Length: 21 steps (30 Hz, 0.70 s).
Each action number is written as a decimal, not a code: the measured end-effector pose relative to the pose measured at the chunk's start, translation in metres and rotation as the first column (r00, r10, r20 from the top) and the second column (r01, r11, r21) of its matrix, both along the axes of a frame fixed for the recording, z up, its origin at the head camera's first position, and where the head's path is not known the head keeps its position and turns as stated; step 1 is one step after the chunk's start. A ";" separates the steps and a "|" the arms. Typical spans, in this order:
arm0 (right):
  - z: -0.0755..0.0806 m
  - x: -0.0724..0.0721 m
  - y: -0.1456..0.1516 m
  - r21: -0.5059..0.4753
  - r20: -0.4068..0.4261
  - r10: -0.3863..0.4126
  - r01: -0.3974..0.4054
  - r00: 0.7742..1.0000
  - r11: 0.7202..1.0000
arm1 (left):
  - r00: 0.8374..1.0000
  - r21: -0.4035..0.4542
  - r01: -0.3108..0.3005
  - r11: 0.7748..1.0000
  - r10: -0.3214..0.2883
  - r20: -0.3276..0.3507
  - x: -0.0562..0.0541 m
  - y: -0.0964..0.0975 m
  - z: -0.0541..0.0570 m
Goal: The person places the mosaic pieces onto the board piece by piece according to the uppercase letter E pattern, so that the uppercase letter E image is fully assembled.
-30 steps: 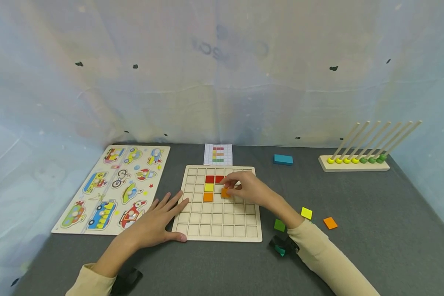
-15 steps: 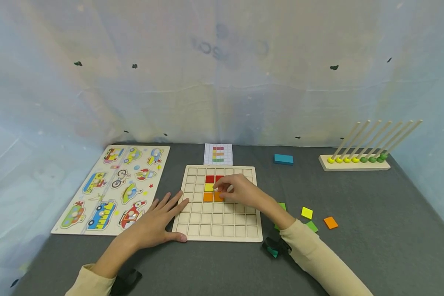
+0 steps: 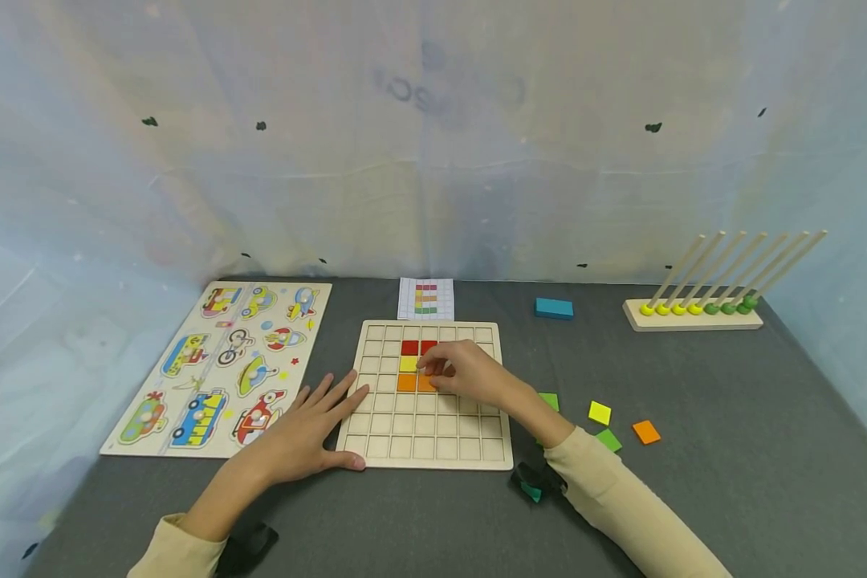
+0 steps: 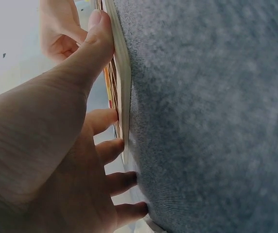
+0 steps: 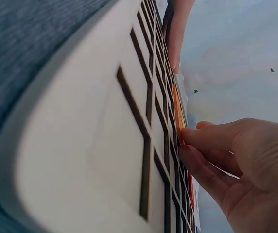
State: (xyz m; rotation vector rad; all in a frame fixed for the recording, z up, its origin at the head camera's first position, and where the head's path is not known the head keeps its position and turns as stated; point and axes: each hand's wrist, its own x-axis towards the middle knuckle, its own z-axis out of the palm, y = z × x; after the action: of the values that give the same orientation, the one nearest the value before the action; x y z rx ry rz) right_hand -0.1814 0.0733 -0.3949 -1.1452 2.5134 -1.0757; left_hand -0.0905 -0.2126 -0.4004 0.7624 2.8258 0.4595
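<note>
A wooden grid board lies on the grey table. My left hand, fingers spread straight, rests along its left edge, the thumb on the near left corner; the left wrist view shows fingertips and thumb at the board's side. My right hand is over the board's middle, thumb and fingers bent together at the second orange tile, whose right side they partly cover. Left of it lies another orange tile, with a yellow tile and two red tiles above. In the right wrist view, the fingertips pinch low over the grid.
Loose tiles lie on the right: yellow, orange and green. A printed pattern card sits behind the board. Also around are a vehicle puzzle, a blue block and a bead rack with pegs.
My right hand has brought the second orange tile left and down into the cell beside the first. Over the last half second it has barely moved. The left hand stays still.
</note>
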 end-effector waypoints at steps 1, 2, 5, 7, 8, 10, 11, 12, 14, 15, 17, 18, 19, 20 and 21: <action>0.000 0.000 0.000 0.000 0.000 0.002 -0.002 1.000 1.000 | 1.000 0.002 -0.001 1.000 0.001 0.004 0.000 0.000 0.000; 0.001 0.001 0.001 0.004 0.000 0.000 0.000 1.000 1.000 | 1.000 0.003 0.000 1.000 0.000 0.005 0.000 0.001 0.000; 0.005 0.003 0.005 0.023 -0.011 -0.010 0.010 1.000 1.000 | 1.000 0.006 0.001 1.000 -0.001 0.010 0.001 0.001 0.000; 0.010 0.005 0.008 0.044 -0.021 -0.022 0.023 1.000 0.999 | 1.000 0.008 -0.001 1.000 0.001 0.013 0.001 0.001 0.001; 0.014 0.007 0.011 0.058 -0.029 -0.034 0.035 0.999 0.998 | 1.000 0.008 0.000 1.000 0.000 0.010 0.001 0.001 0.001; 0.021 0.010 0.018 0.073 -0.042 -0.040 0.043 0.998 0.996 | 1.000 0.010 -0.003 1.000 0.003 0.008 0.001 0.000 0.001; 0.024 0.011 0.022 0.076 -0.046 -0.041 0.045 0.998 0.996 | 1.000 0.011 -0.006 1.000 0.006 0.010 0.001 0.000 0.001; 0.028 0.013 0.027 0.078 -0.046 -0.046 0.050 0.998 0.996 | 1.000 0.014 -0.010 1.000 0.009 0.012 0.001 0.000 0.001; 0.032 0.015 0.038 0.075 -0.046 -0.057 0.060 0.997 0.995 | 1.000 0.018 -0.011 1.000 0.011 0.009 0.001 0.000 0.000; 0.034 0.016 0.044 0.071 -0.045 -0.059 0.062 0.997 0.996 | 1.000 0.019 -0.012 1.000 0.011 0.009 0.001 0.000 0.000; 0.035 0.017 0.057 0.064 -0.046 -0.074 0.077 0.996 0.995 | 1.000 0.020 -0.012 1.000 0.012 0.009 0.001 0.000 0.000; 0.035 0.018 0.064 0.066 -0.046 -0.086 0.089 0.995 0.994 | 1.000 0.020 -0.011 1.000 0.011 0.008 0.001 0.000 0.001; 0.035 0.019 0.070 0.063 -0.046 -0.096 0.099 0.994 0.993 | 1.000 0.019 -0.009 1.000 0.009 0.005 0.001 0.000 0.001; 0.035 0.019 0.078 0.062 -0.050 -0.105 0.108 0.993 0.992 | 1.000 0.019 -0.009 1.000 0.009 0.005 0.001 0.000 0.002; 0.035 0.020 0.085 0.062 -0.053 -0.116 0.119 0.992 0.991 | 1.000 0.019 -0.009 1.000 0.008 0.006 0.001 0.001 0.002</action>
State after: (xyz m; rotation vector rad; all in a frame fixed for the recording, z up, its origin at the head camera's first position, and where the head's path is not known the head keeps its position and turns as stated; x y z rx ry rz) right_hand -0.1616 0.1582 -0.3602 -1.0296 2.6626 -0.9958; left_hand -0.0895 -0.2120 -0.3982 0.7518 2.8245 0.4895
